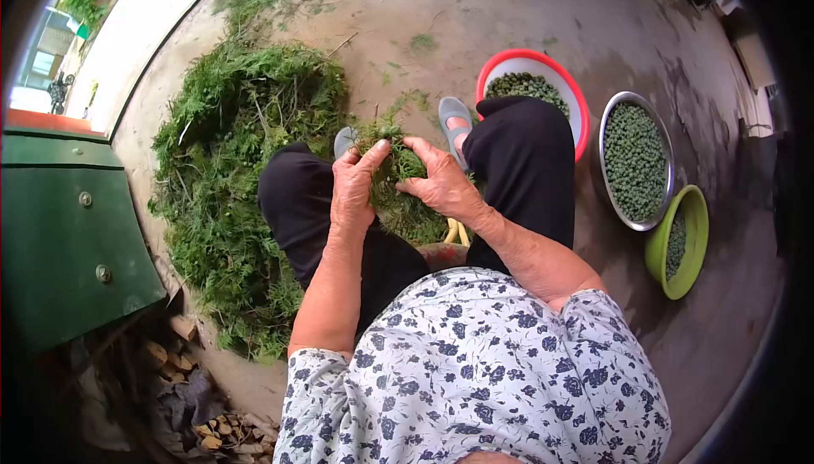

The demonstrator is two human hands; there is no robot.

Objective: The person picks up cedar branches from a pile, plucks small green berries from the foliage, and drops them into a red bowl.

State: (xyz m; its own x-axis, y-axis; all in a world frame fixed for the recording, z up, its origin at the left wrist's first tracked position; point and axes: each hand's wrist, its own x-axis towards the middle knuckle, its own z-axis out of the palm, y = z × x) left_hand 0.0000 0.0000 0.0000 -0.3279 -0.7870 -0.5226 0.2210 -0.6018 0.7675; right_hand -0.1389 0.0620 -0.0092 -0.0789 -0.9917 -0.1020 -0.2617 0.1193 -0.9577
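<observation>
Sprig (pixel 387 166): green and feathery, held up between the two hands, above the lap.
Left hand (pixel 354 183): gripping the sprig, thumb laid over the top and fingers curled behind (mostly out of sight from above).
Right hand (pixel 444 183): open around the other side of the sprig, thumb and forefinger spread well apart with greenery between them; I cannot tell how firmly either one touches it.
Loose greens (pixel 409 216): just below both hands, between the knees.
Yellow handles (pixel 458 231): below the right hand, close to its wrist; what they belong to is hidden.
Pile of branches (pixel 229 184): a big heap on the floor (pixel 407 32), to the left of the left hand and reaching both farther out and nearer in.
Shoes (pixel 454 116): grey, one just beyond each hand, the left one partly covered.
Basin (pixel 582 116): white inside with a red rim, beyond and to the right of the right hand, partly behind the knee, holding darker green berries.
Metal bowl (pixel 603 163): well to the right of the right hand, heaped with round green berries.
Green bowl (pixel 695 218): farther right and a little nearer in than the right hand, tilted, with berries inside.
Firewood (pixel 219 432): far to the left and behind the left hand.
</observation>
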